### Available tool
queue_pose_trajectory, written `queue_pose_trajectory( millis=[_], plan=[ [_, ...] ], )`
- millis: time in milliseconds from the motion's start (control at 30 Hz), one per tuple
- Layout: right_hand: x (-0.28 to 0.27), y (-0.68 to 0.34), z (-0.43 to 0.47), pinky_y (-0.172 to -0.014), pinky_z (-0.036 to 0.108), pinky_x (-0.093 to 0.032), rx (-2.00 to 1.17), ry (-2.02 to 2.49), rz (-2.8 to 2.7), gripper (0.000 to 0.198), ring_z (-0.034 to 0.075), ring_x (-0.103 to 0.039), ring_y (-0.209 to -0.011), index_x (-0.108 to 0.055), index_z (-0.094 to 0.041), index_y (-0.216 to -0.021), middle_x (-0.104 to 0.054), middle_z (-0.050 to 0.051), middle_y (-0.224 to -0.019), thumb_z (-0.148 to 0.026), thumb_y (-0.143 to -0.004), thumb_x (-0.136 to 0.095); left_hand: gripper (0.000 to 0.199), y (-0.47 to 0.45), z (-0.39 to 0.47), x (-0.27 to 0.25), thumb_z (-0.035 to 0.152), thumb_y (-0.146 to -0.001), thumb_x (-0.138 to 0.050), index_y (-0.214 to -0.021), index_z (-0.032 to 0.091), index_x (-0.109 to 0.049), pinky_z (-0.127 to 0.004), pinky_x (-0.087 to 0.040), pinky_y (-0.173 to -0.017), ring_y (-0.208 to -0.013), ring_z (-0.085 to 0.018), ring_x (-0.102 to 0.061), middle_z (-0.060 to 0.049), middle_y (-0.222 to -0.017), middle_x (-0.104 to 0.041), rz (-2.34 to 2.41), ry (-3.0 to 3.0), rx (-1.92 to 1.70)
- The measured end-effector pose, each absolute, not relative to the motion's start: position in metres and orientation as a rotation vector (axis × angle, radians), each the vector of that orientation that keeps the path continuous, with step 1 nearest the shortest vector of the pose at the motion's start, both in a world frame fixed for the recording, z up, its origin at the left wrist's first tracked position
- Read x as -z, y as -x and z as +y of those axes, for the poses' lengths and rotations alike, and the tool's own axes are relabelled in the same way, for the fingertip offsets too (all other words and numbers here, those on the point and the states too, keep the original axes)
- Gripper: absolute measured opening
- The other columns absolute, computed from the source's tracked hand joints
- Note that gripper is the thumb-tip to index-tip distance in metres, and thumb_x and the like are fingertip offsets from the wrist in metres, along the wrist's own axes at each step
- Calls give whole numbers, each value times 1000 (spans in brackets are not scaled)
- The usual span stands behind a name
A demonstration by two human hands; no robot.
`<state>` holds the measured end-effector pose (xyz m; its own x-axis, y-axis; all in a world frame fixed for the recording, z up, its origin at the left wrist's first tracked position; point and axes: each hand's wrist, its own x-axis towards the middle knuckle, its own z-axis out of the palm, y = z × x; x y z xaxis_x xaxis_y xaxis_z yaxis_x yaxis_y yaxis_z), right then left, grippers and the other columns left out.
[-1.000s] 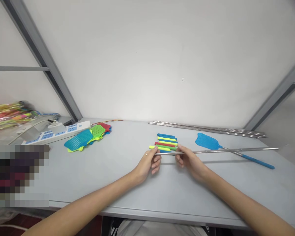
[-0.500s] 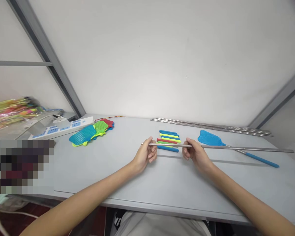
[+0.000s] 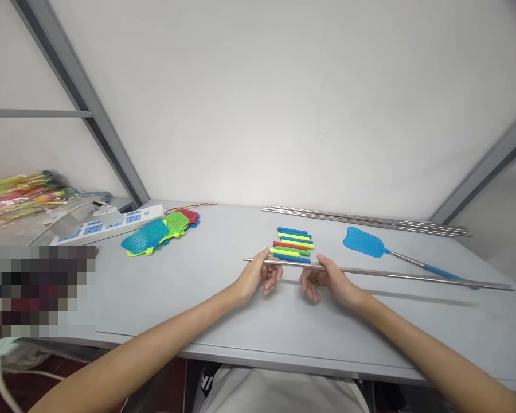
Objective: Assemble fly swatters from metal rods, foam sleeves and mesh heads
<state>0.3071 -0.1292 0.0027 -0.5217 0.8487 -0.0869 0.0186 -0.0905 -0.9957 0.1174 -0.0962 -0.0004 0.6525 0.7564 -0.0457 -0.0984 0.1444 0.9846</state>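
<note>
A long thin metal rod is held level above the table by both hands. My left hand pinches it close to its left end between thumb and fingers. My right hand grips it a little farther along, thumb on top, and the rest of it runs off to the right. Just behind the hands lie several coloured handle sleeves in blue, yellow, red and green. A blue fly swatter with a metal shaft and blue handle rests on the right, partly crossed by the rod.
Several metal rods lie along the wall at the back. Fly swatter heads in several colours overlap on the left beside a white power strip. Plastic-wrapped bundles sit at the far left on the grey table.
The rod has come down and nearer to me, its right end dropping most. My right hand has shifted left along with it, closer to my left hand.
</note>
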Motion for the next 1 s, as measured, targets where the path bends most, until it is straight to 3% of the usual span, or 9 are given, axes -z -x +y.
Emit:
queue_pose_trajectory(
  millis=[333, 1000],
  plan=[
    [4, -305, -132, -45, 24, -33, -1840, 859, -1521, 64, 11, -44, -43, -54, -12, -68, -51, 4, -50, -51, -79, -4, 57, -118, -98, 5, 47, -81, -14, -49, 13, -47, -19, -23, -35, -27, -7, -29, 5, -29, -26, 624, -1210, -613],
    [3, -302, -136, -48, 24, -33, -1756, 860, -1680, 67, 12, -46, -49, -56, -12, -71, -51, 4, -52, -50, -79, -1, 55, -122, -112, 11, 49, -81, -16, -58, 12, -51, -19, -26, -36, -28, -6, -27, 6, -32, -27, 566, -1276, -520]
  ],
)
